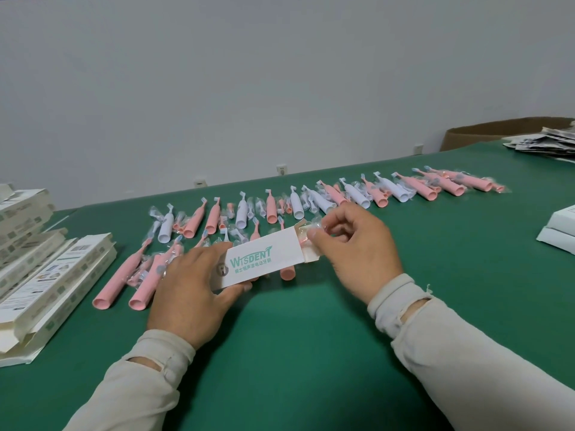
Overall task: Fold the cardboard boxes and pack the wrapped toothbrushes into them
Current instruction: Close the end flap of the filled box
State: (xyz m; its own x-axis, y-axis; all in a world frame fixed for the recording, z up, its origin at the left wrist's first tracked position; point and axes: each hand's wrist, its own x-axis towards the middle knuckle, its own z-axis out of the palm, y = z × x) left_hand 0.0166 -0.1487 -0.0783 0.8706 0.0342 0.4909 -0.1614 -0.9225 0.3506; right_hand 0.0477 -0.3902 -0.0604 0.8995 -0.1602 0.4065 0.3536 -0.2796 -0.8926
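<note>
Left hand [189, 284]: gripped the left end of the box [264, 259], thumb under its near edge, fingers curled over the far side.
Right hand [351, 244]: fingers curled, pinching a clear wrapper [314, 230] at the box's open right end.
Box: white, printed in teal, held just above the table [311, 337] at frame centre, its right-end flaps open.
Wrapper: partly inside the box mouth; what it held could not be made out.
Toothbrushes [311, 200]: pink and white ones in clear wrap, lying in a long row across the middle of the frame, from centre left to upper right.
Flat boxes [53, 275]: stacked at the left edge of the frame.
More boxes [560, 231]: white, at the right edge.
Papers [547, 144]: a heap in the upper right.
Table: green surface.
</note>
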